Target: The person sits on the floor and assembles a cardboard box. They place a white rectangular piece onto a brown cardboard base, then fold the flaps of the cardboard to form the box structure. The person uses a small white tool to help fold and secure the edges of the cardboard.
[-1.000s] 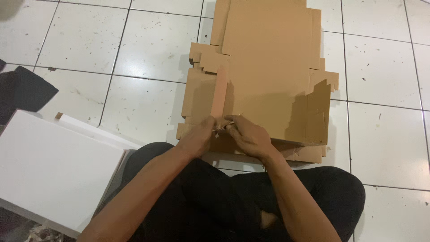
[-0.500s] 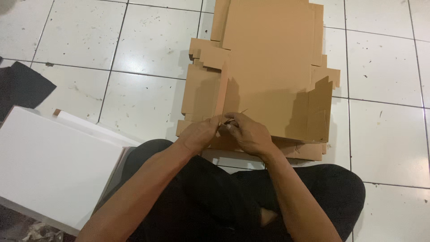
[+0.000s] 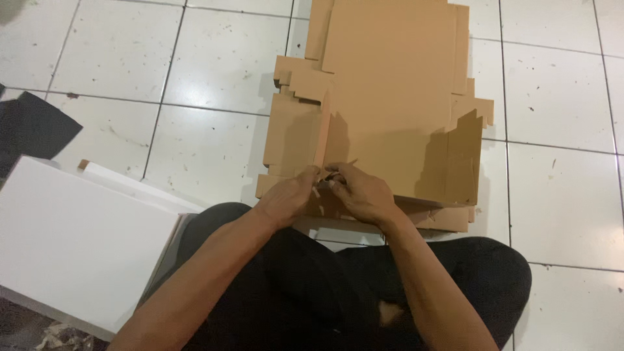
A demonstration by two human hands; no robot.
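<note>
1. Flat brown corrugated cardboard box blank (image 3: 390, 97): matte, die-cut, with notched tabs along both side edges; laid on the floor directly ahead of the crossed legs, atop a stack of similar brown cardboard sheets (image 3: 448, 220) showing at the near edge.
2. Narrow upright cardboard side flap (image 3: 322, 133): folded up on edge at the left of the blank, shadow cast to its right.
3. Taller cardboard panel (image 3: 463, 162): raised at the right side, jagged upper edge.
4. Left hand (image 3: 286, 198): curled, fingers pinched on the near end of the narrow flap.
5. Right hand (image 3: 361, 192): touching the left, fingers closed on the same near corner; exact grip hidden by the knuckles.
6. White glossy floor tiles (image 3: 214, 58): square, dark grout lines, scattered specks.
7. Smooth white rectangular board (image 3: 71, 240): flat at the left, just beside the knee.
8. Black sheet (image 3: 32, 127): matte, at the far left edge, beyond the white board.
9. Black trousers (image 3: 312, 299): small tear near the right knee.
</note>
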